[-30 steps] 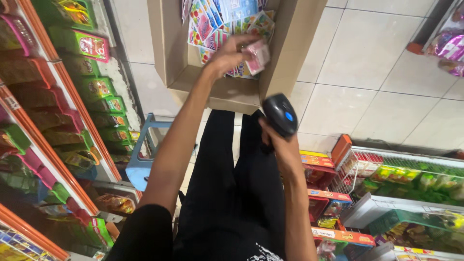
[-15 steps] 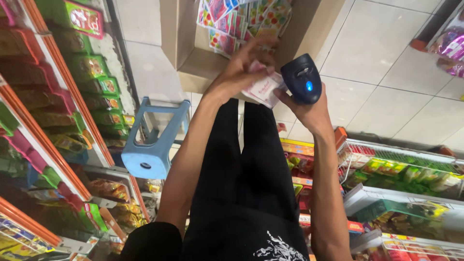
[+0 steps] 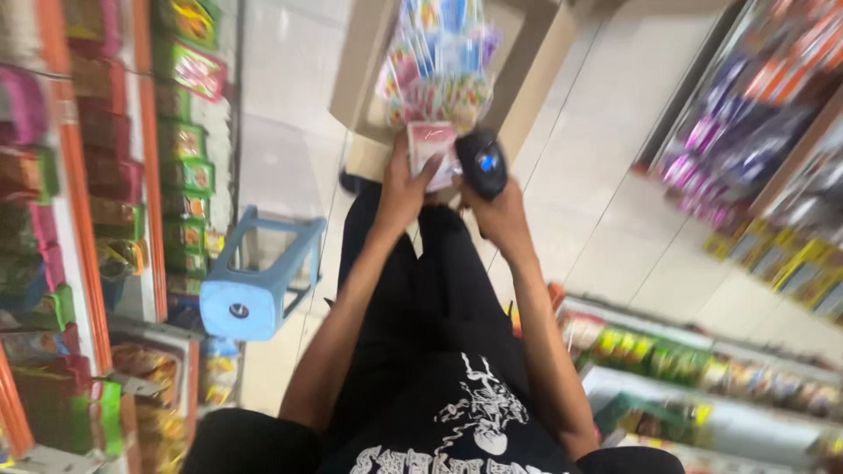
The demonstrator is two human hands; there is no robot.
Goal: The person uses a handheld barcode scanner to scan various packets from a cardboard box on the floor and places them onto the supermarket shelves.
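From the head camera, looking down, the left hand (image 3: 406, 186) is closed around a small pink-and-white packet (image 3: 432, 151), fingers wrapped on its left edge and thumb across its lower face, so the packet stands upright. The right hand (image 3: 499, 215) grips a black handheld scanner (image 3: 481, 161) with all fingers curled round the handle; a small blue light shows on the scanner's head. The scanner sits just to the right of the packet, touching or nearly touching it; the blur does not let me tell which.

Directly above the packet stands an open cardboard box (image 3: 536, 66) on the pale tiled floor (image 3: 606, 184), filled with a stack of bright multicoloured packets (image 3: 439, 61). Below the packet are the person's black trousers and a black shirt with a white print. Left of the packet, well apart, a light blue plastic stool (image 3: 259, 285) lies on its side, beside orange-edged shelves (image 3: 83, 211) of snack bags. Right of the packet, further shelves (image 3: 702, 369) hold blurred goods.
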